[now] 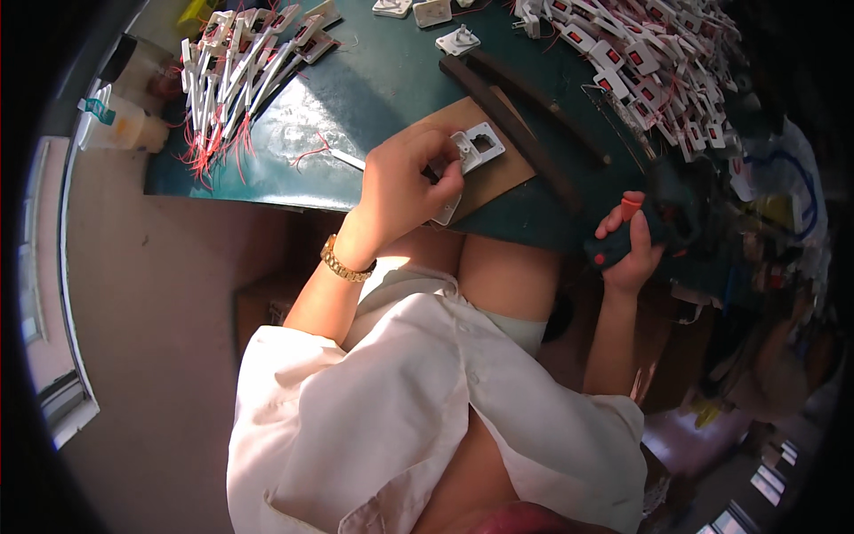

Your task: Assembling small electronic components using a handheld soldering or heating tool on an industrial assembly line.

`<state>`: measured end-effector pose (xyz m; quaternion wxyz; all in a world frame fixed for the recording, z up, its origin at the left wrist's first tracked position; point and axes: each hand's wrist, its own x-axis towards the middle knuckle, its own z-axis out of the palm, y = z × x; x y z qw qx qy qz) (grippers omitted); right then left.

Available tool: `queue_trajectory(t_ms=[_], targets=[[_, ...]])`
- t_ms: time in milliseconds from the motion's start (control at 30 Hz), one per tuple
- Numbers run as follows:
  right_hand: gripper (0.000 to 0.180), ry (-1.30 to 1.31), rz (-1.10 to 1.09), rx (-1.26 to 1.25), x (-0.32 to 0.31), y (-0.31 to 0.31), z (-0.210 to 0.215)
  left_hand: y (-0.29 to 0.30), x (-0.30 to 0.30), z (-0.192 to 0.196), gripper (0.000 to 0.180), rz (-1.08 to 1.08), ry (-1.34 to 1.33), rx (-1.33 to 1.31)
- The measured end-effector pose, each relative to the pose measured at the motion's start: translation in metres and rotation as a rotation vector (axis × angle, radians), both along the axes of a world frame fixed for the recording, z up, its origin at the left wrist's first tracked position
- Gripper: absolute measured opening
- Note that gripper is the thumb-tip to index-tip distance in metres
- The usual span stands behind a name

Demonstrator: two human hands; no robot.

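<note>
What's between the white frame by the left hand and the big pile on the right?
Two dark bars lie between that white frame and the pile, in the head view.

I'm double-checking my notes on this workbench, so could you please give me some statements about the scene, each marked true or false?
1. The right hand grips a dark power tool. True.
2. The left hand is on that power tool as well. False: its fingers are at a white plastic part.
3. A gold-coloured band is on the left wrist. True.
4. The brown board lies on the floor. False: it is on the green table.
5. The pile of white pieces at the far left has only blue wires. False: red wires show there.
</note>
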<state>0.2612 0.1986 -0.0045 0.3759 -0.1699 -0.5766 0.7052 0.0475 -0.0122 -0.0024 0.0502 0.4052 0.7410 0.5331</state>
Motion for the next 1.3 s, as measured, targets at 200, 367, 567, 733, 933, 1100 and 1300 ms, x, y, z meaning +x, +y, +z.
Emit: queue_trajectory(t_ms=[200,367,567,733,933,1100,1300], targets=[[0.032,0.007,0.022,-0.042,0.003,0.007,-0.006,0.001,0.005,0.000,0.013,-0.003,0.144,0.035],[0.034,0.010,-0.001,-0.055,0.007,0.008,-0.005,0.006,0.017,0.010,0.024,0.147,0.227,-0.140],[0.035,0.070,0.017,-0.029,0.003,0.002,-0.008,-0.002,0.014,0.013,0.031,0.181,0.043,0.144],[0.037,0.073,-0.007,-0.021,0.005,0.000,-0.011,-0.040,0.007,0.034,0.031,0.077,0.213,0.195],[0.037,0.115,-0.024,-0.002,0.010,0.001,-0.011,-0.191,0.005,0.082,0.041,-0.358,-0.215,-0.855],[0.035,0.087,-0.008,-0.012,0.004,0.002,-0.011,-0.166,0.001,0.117,0.052,-0.306,-0.085,-0.735],[0.034,0.089,-0.043,0.001,0.007,-0.001,-0.011,0.010,-0.108,0.053,0.043,-0.115,0.093,-0.496]])
